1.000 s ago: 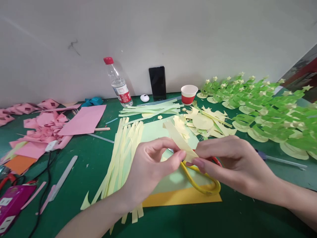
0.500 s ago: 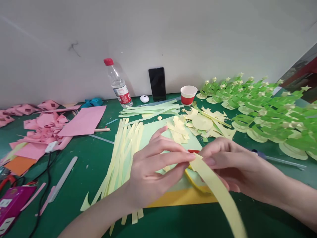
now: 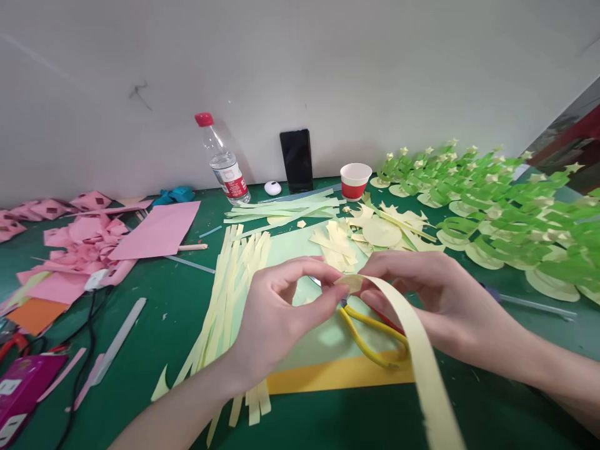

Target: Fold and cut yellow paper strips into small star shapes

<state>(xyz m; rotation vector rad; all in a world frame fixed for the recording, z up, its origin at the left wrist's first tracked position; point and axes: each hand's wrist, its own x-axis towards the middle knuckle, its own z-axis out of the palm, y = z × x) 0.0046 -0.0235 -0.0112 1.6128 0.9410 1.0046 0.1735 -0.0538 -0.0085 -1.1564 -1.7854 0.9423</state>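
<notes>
Between my two hands is a long pale yellow paper strip (image 3: 424,350), its near end trailing down past the bottom edge of the view. My left hand (image 3: 285,312) pinches the strip's far end between thumb and fingertips. Just right of that end, my right hand (image 3: 435,300) grips the strip too, its fingers curled. Below them, scissors (image 3: 375,347) with yellow and red handles lie on pale green paper (image 3: 309,350), the blades mostly hidden by my hands. Left of my left hand spreads a row of similar yellow strips (image 3: 225,300).
Pale green strips (image 3: 290,209), a bottle (image 3: 229,172), a phone (image 3: 297,161) and a paper cup (image 3: 355,182) stand or lie by the wall. Yellow scraps (image 3: 382,231) sit centre right, green paper plants (image 3: 506,206) at right. Pink paper (image 3: 159,231) and a purple power strip (image 3: 28,387) are left.
My left hand's fingers have gone from stretched out to a rounded pinch on the strip's end. The end now bends over, and more of the scissors shows beneath.
</notes>
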